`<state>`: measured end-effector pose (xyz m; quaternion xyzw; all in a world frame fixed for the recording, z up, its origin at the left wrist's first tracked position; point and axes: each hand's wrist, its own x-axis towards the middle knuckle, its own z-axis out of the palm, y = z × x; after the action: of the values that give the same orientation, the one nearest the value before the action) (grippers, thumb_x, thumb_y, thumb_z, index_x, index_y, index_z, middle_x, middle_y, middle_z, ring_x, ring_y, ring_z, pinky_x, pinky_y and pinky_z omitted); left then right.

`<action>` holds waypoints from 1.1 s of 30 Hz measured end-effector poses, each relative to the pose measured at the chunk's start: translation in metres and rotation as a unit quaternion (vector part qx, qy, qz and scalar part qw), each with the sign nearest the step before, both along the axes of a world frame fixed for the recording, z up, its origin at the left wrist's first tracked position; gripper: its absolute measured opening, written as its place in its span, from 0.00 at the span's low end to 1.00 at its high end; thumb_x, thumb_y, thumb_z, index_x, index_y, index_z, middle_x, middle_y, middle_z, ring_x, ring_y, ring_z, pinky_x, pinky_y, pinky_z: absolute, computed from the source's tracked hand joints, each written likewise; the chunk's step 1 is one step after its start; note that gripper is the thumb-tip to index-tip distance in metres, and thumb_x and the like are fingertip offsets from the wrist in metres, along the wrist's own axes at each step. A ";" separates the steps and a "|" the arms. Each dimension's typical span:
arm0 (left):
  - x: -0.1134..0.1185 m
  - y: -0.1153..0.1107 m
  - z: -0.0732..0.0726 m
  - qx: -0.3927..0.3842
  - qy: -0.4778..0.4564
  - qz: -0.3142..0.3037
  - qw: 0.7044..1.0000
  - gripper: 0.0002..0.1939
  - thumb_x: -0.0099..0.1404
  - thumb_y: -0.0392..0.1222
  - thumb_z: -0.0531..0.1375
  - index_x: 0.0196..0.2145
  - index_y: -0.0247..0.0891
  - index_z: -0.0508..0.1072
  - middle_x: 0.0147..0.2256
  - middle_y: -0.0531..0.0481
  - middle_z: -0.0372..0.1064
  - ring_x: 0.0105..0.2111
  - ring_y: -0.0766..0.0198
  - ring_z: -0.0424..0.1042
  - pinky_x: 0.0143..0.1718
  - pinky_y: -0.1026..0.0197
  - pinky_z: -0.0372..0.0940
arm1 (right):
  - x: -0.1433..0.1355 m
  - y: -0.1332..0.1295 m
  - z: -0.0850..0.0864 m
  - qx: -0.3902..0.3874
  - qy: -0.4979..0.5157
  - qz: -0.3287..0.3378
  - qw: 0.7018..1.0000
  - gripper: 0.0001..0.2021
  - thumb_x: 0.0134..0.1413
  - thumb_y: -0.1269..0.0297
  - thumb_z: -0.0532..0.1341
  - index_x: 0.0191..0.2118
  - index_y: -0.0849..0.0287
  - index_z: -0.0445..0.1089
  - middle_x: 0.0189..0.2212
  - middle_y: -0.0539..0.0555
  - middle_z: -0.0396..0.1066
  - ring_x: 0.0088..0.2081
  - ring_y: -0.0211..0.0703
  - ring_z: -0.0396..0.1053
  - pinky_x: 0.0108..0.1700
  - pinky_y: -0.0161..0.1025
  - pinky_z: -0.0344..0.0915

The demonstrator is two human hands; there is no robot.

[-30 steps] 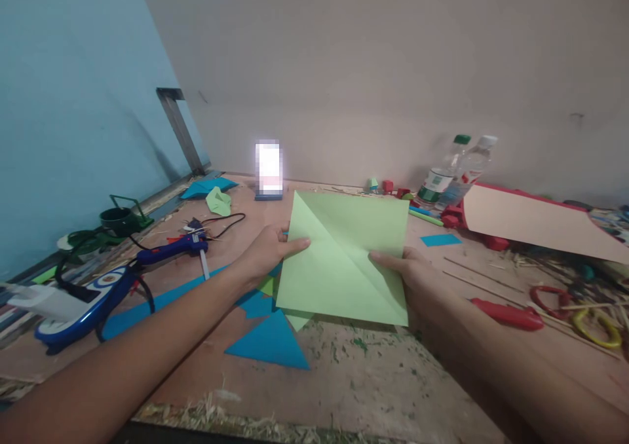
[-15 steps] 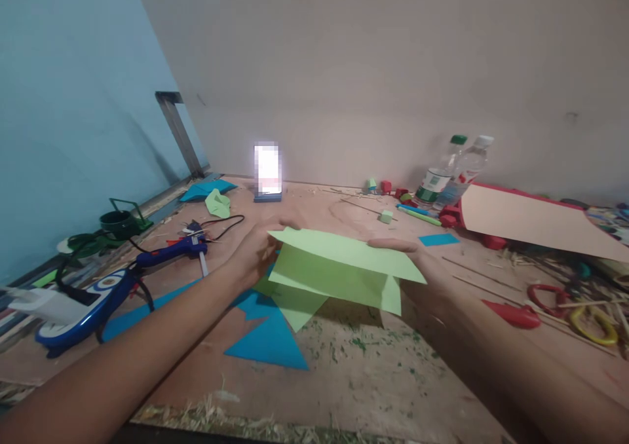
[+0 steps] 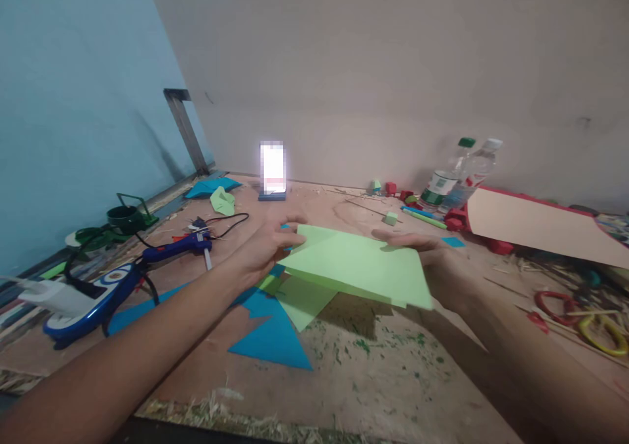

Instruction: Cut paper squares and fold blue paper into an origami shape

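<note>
The left hand (image 3: 270, 244) has its thumb and fingers closed on the left end of the light green paper (image 3: 356, 260). The right hand (image 3: 442, 267) is closed around the right end. The paper is bent over, with one layer above another, and it is up off the table (image 3: 393, 385), between the two hands. Below the grip, a pale green piece (image 3: 307, 303) lies beside a blue paper triangle (image 3: 275, 346). To the left of the grip is a blue glue gun (image 3: 179, 246). Past the grip, a little green cube (image 3: 390, 219) sits near a thin stick (image 3: 363, 207). Two bottles (image 3: 439, 185) stand farther back, to the right.
</note>
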<state>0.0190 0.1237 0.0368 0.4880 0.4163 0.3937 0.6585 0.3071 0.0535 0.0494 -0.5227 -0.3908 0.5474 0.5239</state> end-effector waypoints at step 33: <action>0.026 -0.047 -0.009 0.063 -0.039 -0.082 0.994 0.24 0.59 0.62 0.70 0.34 0.36 0.78 0.31 0.46 0.76 0.29 0.59 0.73 0.33 0.58 0.68 | -0.064 -0.038 -0.006 -0.128 0.055 0.096 0.985 0.21 0.47 0.52 0.78 0.40 0.64 0.84 0.33 0.64 0.83 0.29 0.50 0.80 0.31 0.39 0.74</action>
<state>0.0452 0.0771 0.0280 0.5457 0.3232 0.3824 0.6720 0.2436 0.0157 0.0437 -0.5144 -0.3364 0.6690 0.4180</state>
